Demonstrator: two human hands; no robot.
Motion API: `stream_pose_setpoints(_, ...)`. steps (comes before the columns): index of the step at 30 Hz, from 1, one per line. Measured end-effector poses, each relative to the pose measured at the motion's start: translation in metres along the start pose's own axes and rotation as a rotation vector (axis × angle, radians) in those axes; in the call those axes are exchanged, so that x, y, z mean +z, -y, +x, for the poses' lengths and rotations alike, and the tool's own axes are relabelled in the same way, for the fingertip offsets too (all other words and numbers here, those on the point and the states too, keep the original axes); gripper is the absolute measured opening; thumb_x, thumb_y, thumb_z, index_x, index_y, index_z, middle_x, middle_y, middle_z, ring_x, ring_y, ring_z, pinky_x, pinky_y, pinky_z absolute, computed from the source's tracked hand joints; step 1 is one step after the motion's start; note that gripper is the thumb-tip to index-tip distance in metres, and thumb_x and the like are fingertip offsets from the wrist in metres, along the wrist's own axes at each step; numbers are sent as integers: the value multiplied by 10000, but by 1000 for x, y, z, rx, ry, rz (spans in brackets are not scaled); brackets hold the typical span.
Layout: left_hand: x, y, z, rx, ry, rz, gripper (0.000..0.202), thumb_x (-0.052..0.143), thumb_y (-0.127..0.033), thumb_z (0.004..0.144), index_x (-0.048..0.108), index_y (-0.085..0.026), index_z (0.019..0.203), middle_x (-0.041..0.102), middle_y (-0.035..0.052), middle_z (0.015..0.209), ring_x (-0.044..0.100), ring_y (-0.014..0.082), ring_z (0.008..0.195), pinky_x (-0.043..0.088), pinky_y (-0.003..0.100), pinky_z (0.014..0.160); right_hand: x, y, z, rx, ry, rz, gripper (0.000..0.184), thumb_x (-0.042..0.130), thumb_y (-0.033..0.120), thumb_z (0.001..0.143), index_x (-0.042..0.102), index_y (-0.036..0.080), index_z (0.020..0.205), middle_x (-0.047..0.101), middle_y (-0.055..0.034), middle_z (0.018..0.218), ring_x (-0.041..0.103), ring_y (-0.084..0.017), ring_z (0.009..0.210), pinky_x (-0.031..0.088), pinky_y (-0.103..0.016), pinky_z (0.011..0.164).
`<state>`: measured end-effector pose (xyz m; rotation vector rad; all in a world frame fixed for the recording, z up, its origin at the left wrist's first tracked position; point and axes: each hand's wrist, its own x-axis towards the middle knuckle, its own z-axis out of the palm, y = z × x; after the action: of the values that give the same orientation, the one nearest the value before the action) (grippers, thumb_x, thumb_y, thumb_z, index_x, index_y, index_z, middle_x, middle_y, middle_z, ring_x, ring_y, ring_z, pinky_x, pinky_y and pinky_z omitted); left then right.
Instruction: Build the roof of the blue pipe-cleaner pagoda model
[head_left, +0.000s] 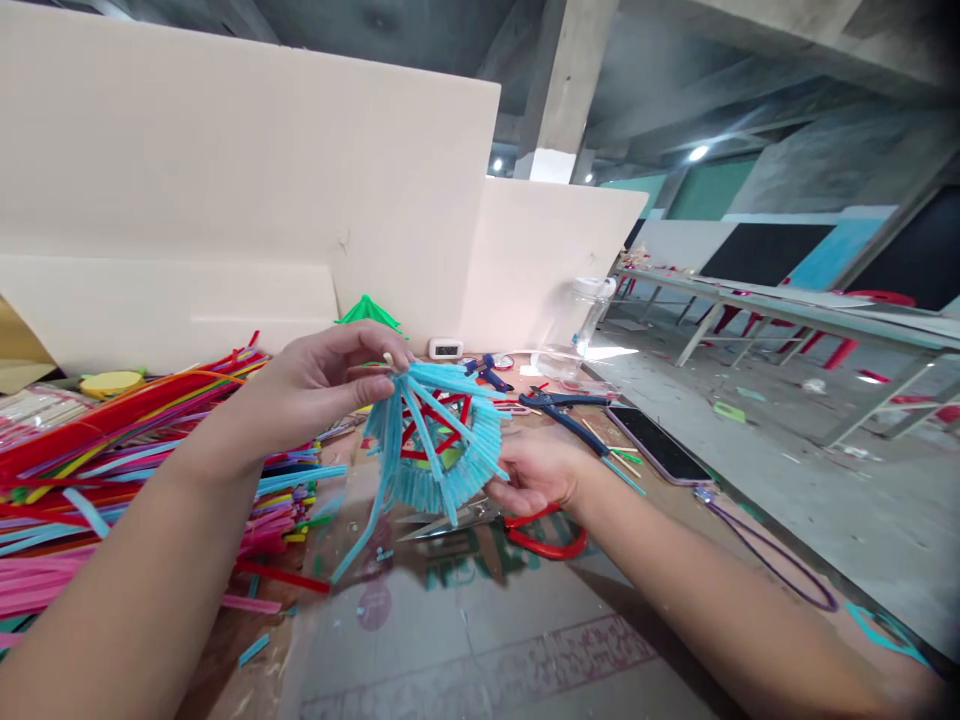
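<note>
A small umbrella-shaped craft of light-blue pipe cleaners (484, 455), with a red frame inside, is held up off the table and tilted. My left hand (322, 385) pinches its tip, where the end of a thin stick shows. One loose blue strand hangs down from it on the left. My right hand (540, 470) is at its right rim, fingers curled and partly hidden behind the blue strands; it appears to grip the rim. Beneath the craft lie scissors (555, 545) with red handles, their blades partly covered.
Bundles of coloured pipe cleaners (150, 440) pile up at left. A green umbrella-shaped piece (367, 312) and a small digital clock (445, 349) stand at the back. Blue-handled pliers (562, 405), a phone (660, 445) and a clear bottle (589, 310) are at right. White panels (247, 170) rise behind.
</note>
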<state>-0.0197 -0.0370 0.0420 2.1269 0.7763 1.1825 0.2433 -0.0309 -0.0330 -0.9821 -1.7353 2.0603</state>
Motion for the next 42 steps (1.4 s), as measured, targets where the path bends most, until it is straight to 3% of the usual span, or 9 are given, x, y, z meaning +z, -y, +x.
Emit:
stream_pose_setpoints(4,-1,-3,-2,-5,9,4,157,656,-380,801,640,-249,887,643,48,968,647,215,908,550,342,798,5,-6,5,-31,140,7,421,579,496,764,519,165,511,492,14,324,353,-66,213,262,-156,242)
stream_pose_setpoints(13,-6,-4,-5,19,63,-23,90,642,-321,843,631,-246,892,626,37,998,633,188,909,539,277,746,3,-5,6,-100,3,70,309,650,437,743,550,163,640,521,51,368,328,-47,239,243,-144,253)
stream_pose_setpoints(18,-13,6,-1,51,39,-5,98,642,-293,852,635,-220,916,619,36,998,616,169,899,528,274,772,-9,0,9,-129,-259,5,304,711,433,696,560,174,743,533,60,436,361,-54,290,239,-160,288)
stream_pose_setpoints(22,-22,20,0,79,12,-162,79,630,-197,873,640,-215,950,604,11,1013,591,117,907,511,212,770,-18,6,8,-318,-498,-21,373,657,523,763,522,185,680,478,77,440,304,-38,334,193,-172,333)
stream_pose_setpoints(27,-28,30,-1,60,-31,-370,81,661,-185,853,640,-215,925,591,15,1007,596,124,862,529,215,669,-14,19,-5,-615,-739,-373,306,657,439,818,631,170,673,583,18,635,516,-95,611,407,-222,587)
stream_pose_setpoints(32,-28,25,-2,86,-81,-406,114,709,-210,817,629,-184,893,589,28,979,603,127,837,531,220,668,-8,27,-16,-695,-450,-646,145,682,350,815,731,218,783,636,-60,1154,562,-213,1109,407,-393,985)
stream_pose_setpoints(36,-29,18,-4,79,-130,-430,152,742,-229,783,614,-191,857,582,13,949,596,111,763,523,204,608,-4,28,-18,-644,-220,-541,184,645,375,849,744,238,922,677,-36,1055,582,-202,1073,437,-368,954)
stream_pose_setpoints(39,-24,17,-3,42,-159,-429,196,772,-269,751,622,-197,854,599,8,945,588,106,725,505,197,577,1,19,-8,-640,-239,-327,251,674,413,821,732,216,965,706,-13,917,624,-182,931,464,-323,873)
stream_pose_setpoints(42,-11,25,3,-104,-176,-409,268,749,-354,770,637,-222,975,621,-12,821,571,84,612,455,175,512,7,3,13,-631,-391,18,225,727,404,766,723,183,804,714,-16,849,637,-171,845,468,-314,863)
